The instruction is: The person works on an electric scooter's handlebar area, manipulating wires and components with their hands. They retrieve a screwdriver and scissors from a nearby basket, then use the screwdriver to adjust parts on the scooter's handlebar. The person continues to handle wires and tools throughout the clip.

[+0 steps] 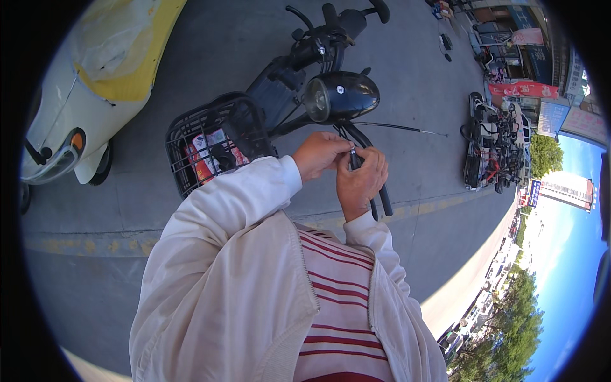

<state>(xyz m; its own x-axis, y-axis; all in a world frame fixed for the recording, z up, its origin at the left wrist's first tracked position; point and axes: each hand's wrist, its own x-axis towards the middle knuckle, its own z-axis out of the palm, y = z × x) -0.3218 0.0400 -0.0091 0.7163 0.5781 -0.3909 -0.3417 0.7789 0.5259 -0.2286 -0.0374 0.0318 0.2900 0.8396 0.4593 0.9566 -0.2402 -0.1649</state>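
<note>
An electric scooter with a rounded black front housing point(363, 99) and a round lamp point(316, 100) stands before me. My left hand point(318, 155) is closed, thumb and forefinger pinched at a small silver fitting point(352, 150) by the black handlebar. Close against it, my right hand point(364, 179) is also closed, its fingers curled round a dark part under that fitting, beside the brake lever point(386, 202). The fingertips hide most of what they grip. A thin black cable point(401, 128) sticks out to the right from behind my hands, its far end loose.
A black wire basket point(180, 130) holding red and white packages point(202, 156) is left of my hands. Farther left stands a white vehicle point(54, 121) with a yellow-edged cover point(121, 86). Several parked two-wheelers point(496, 146) line the right. A faded yellow line point(114, 244) crosses the grey pavement.
</note>
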